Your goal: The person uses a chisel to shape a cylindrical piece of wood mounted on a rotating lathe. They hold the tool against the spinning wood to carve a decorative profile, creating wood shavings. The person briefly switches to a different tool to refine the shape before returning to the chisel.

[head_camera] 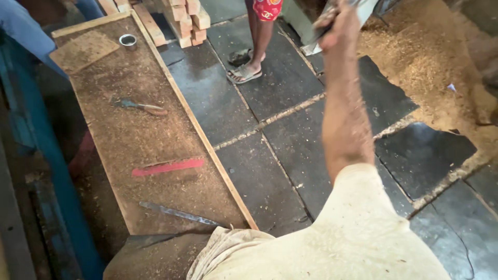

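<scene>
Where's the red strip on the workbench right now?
In the head view the red strip lies flat on the sawdust-covered workbench, left of frame, between the wooden-handled tool and the metal blade.

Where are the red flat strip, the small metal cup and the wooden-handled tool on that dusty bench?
Red flat strip [168, 167], head view, its middle.
Small metal cup [127, 41], head view, its rim.
Wooden-handled tool [151, 109], head view, its handle.

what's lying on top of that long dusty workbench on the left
On the workbench lie a wooden-handled tool, a red strip, a long metal blade, a small metal ring and a flat board. Sawdust coats the top, so anything smaller is hidden.
</scene>
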